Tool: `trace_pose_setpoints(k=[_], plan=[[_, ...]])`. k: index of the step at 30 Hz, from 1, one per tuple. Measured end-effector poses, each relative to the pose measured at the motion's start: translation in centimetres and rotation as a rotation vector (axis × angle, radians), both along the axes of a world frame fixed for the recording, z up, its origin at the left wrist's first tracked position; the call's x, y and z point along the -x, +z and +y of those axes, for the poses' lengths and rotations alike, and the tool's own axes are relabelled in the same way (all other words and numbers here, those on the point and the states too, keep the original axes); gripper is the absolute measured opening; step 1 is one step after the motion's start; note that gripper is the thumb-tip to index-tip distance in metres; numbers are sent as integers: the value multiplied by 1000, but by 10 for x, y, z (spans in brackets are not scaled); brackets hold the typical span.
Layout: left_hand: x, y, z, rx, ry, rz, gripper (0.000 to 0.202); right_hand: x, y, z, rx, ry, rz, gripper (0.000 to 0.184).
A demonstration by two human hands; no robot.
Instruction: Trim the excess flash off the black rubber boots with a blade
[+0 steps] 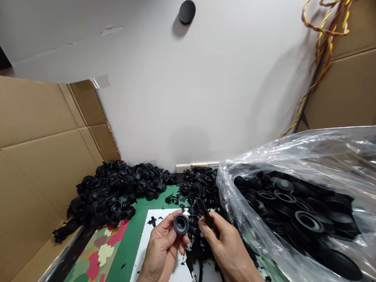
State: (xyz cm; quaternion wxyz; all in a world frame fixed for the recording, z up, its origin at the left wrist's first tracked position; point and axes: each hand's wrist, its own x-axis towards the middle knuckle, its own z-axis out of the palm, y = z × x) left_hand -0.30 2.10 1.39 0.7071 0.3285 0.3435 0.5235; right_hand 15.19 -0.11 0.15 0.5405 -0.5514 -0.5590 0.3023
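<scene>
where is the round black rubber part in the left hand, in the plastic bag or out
Out: the left hand holds the round black rubber part, apart from the clear plastic bag.

Pile (117, 186) lies left of ring (181, 232), bag (331, 150) right.

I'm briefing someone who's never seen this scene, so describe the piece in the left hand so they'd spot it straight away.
Below the pale wall, find the white sheet on the green surface. Over it, the left hand holds a small black cup-like part, its round, hollow end facing the camera. Unlike the heaped black parts, it is held up alone.
</scene>
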Motion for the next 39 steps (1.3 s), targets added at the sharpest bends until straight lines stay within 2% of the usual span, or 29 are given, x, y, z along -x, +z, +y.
trace_pose_setpoints(k=[16, 25, 32, 39], plan=[[-1, 2, -3, 7, -37, 4, 28, -1, 2, 0, 17, 6, 12, 21], [1, 0, -2, 49, -3, 28, 29, -2, 1, 0, 16, 20, 19, 22], [-1, 0, -2, 40, 7, 102, 31, 3, 12, -7, -2, 156, 86, 18], [-4, -1, -5, -103, -64, 202, 39, 8, 12, -7, -36, 231, -114, 29]])
